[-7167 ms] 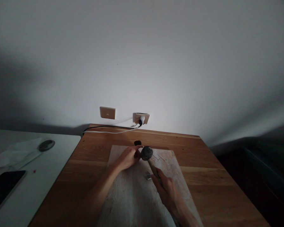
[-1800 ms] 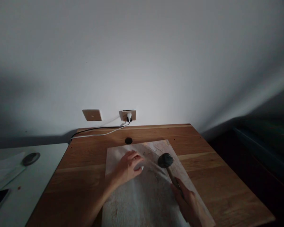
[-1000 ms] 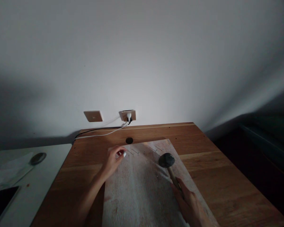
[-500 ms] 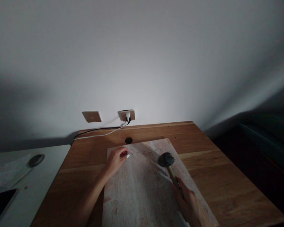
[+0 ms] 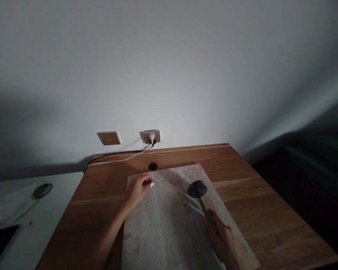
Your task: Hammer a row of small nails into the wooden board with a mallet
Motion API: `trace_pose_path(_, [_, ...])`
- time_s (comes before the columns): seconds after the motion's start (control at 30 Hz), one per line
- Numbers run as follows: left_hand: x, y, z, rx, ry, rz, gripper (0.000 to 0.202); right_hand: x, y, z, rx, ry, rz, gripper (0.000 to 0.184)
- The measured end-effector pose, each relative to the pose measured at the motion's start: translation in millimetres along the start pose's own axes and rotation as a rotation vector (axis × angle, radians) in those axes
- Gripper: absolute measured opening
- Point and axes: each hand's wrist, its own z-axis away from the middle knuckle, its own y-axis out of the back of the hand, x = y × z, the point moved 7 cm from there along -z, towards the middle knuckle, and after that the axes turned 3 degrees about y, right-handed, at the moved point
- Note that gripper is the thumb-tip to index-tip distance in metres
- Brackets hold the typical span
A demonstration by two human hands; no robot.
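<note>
My right hand [image 5: 224, 240] is wrapped round the wooden handle of a rubber mallet [image 5: 197, 189], whose black head sits over the right part of a pale, worn wooden board [image 5: 157, 232]. At the board's far left corner, my left hand [image 5: 138, 189] is closed in a pinch on a small white piece [image 5: 152, 184]; its exact kind is too small to make out. Several thin nails [image 5: 163, 181] stand along the far edge of the board, between the left hand and the mallet head. One more small nail [image 5: 186, 208] shows nearer the middle.
The board lies on a brown wooden table [image 5: 259, 210] against a wall. Cables run from a wall socket [image 5: 152, 136] along the table's back edge, near a dark round hole [image 5: 153, 167]. A white table [image 5: 56, 210] at left bears a dark round object [image 5: 43, 191] and a dark flat device [image 5: 1, 243].
Hardly anything differs. The fingers of my left hand have shifted slightly around the white piece; the mallet stays almost where it was.
</note>
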Motion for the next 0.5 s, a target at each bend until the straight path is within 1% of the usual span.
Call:
trace_pose_path(0.13, [-6.7, 1.0, -0.1, 0.016, 0.017, 0.052, 0.017, -0.7, 0.6, 0.0, -0.015, -0.016, 0.026, 0.060])
trace_pose_path(0.33, [-7.8, 4.7, -0.3, 0.056, 0.035, 0.061, 0.014, 0.5, -0.7, 1.8, -0.015, -0.079, 0.027, 0.062])
trace_pose_path(0.4, [-7.0, 5.4, -1.0, 0.068, 0.039, 0.056, 0.013, 0.8, -0.5, 1.8, -0.004, -0.068, 0.021, 0.062])
trace_pose_path(0.5, [-5.2, 4.5, -1.7, 0.054, 0.042, 0.044, 0.012, 0.5, 0.7, 1.5, 0.017, -0.036, -0.003, 0.062])
